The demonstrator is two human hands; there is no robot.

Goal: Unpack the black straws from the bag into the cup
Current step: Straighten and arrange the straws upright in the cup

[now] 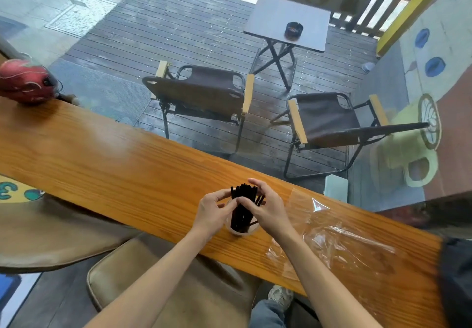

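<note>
A bundle of black straws (242, 212) stands upright in a clear plastic cup (241, 232) on the wooden counter (115, 164). My left hand (213, 212) pinches the bundle from the left, fingertips on the straws above the cup's rim. My right hand (268, 207) wraps around the bundle from the right, fingers curled over the straw tops. The clear plastic bag (332, 241) lies flat and crumpled on the counter to the right of the cup, with no straws visible inside it.
A red helmet (26, 84) rests at the counter's far left end. A dark object (457, 276) sits at the right edge. Behind the glass are two folding chairs (201, 92) and a small table (288, 21). A padded stool (166, 289) is below the counter.
</note>
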